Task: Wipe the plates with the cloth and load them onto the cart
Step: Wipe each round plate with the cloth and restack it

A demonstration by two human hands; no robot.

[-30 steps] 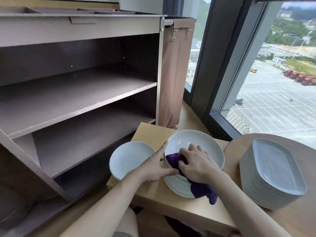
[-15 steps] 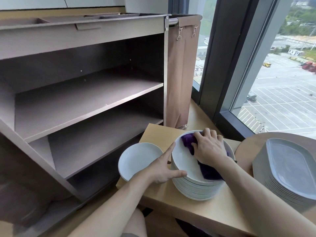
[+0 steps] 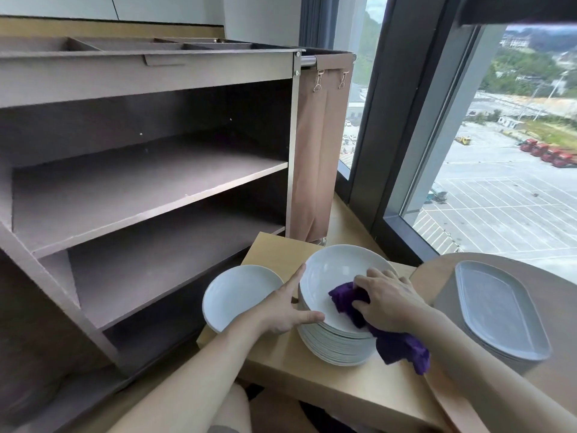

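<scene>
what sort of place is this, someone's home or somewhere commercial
Probably a hotel or restaurant service area, high up: a shelved service cart with a hanging fabric bag, tall stacks of identical round plates being wiped with a cloth and oval platters, and a window looking down on a car park.

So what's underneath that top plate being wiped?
A stack of matching white plates, rims visible along the side. Their faces are covered by the top plate, and the table beneath them is hidden.
</scene>
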